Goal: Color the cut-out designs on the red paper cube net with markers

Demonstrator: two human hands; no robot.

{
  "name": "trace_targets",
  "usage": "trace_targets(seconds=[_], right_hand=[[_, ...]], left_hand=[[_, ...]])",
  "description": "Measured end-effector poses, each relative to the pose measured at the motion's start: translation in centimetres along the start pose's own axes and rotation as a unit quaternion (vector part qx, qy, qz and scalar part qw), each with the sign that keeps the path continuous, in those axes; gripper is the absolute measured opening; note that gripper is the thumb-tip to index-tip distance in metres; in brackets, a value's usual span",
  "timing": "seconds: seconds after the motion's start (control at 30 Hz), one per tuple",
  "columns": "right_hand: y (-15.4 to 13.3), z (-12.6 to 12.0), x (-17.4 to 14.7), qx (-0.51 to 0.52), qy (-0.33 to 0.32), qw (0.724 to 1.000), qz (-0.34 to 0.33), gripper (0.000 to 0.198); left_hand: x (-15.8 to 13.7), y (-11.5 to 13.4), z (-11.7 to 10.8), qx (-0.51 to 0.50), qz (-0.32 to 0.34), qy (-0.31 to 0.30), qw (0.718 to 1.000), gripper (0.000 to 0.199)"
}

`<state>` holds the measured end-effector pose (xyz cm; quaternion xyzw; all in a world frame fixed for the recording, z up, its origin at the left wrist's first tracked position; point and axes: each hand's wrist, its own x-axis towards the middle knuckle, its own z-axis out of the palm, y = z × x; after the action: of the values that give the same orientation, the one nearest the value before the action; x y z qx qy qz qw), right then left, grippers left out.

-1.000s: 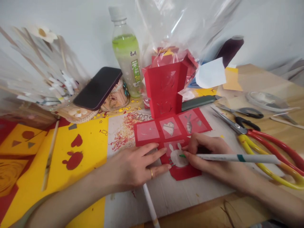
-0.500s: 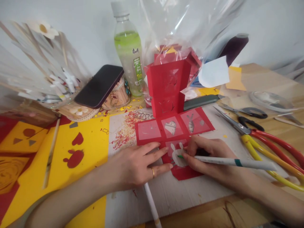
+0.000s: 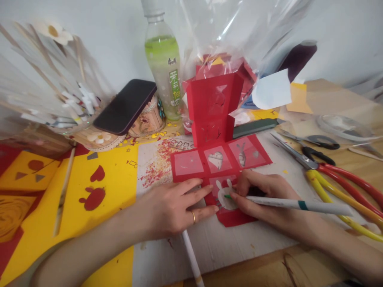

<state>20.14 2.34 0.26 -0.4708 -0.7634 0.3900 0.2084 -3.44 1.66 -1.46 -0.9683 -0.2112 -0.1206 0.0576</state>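
Observation:
A red paper box cut-out lies unfolded on the pale board, one part standing upright at the back. Its flat panels have clear windows, with a heart and rabbit shapes among the cut-outs. My left hand rests flat on the near left of the paper, fingers spread. In my right hand is a white marker with a green band, pinched between thumb and fingers. Its green tip touches the rabbit-shaped cut-out on the nearest panel. A second white marker lies below my left hand, partly covered by it.
Scissors with red and yellow handles lie at the right, beside black-handled scissors. Behind stand a green drink bottle, a phone on small wooden holders, and a clear bag of red scraps. Yellow paper covers the left.
Both hands and the marker stay in nearly the same place. The whole view has shifted very slightly.

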Motion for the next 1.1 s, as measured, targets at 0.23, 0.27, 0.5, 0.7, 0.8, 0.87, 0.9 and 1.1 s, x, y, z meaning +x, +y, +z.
trace_targets(seconds=[0.23, 0.27, 0.5, 0.7, 0.8, 0.87, 0.9, 1.1], right_hand=[[0.02, 0.06, 0.1, -0.001, -0.004, 1.0, -0.006, 0.021], [0.01, 0.06, 0.09, -0.003, -0.002, 1.0, -0.005, 0.021], [-0.05, 0.05, 0.07, -0.004, -0.014, 1.0, 0.004, 0.021], [-0.08, -0.01, 0.13, 0.0, -0.005, 1.0, -0.002, 0.022], [-0.03, -0.03, 0.11, -0.001, -0.001, 1.0, -0.004, 0.022], [-0.03, -0.03, 0.11, -0.001, 0.001, 1.0, -0.008, 0.022], [-0.04, -0.03, 0.13, -0.001, 0.0, 1.0, -0.008, 0.022], [-0.22, -0.01, 0.25, 0.006, -0.004, 1.0, -0.011, 0.022]], left_hand=[[-0.1, 0.0, 0.05, -0.003, 0.0, 0.003, 1.0, 0.031], [-0.08, 0.01, 0.03, -0.003, 0.002, 0.003, 1.0, 0.031], [-0.02, 0.18, 0.08, -0.005, -0.011, 0.011, 1.0, 0.029], [0.12, -0.12, -0.18, 0.001, 0.01, 0.007, 1.0, 0.031], [0.2, -0.17, -0.29, 0.005, 0.014, 0.012, 1.0, 0.032], [0.22, -0.15, -0.29, 0.004, 0.013, 0.021, 1.0, 0.032], [0.22, -0.14, -0.28, 0.002, 0.013, 0.022, 1.0, 0.032], [0.07, -0.19, -0.19, 0.005, 0.018, 0.005, 1.0, 0.032]])
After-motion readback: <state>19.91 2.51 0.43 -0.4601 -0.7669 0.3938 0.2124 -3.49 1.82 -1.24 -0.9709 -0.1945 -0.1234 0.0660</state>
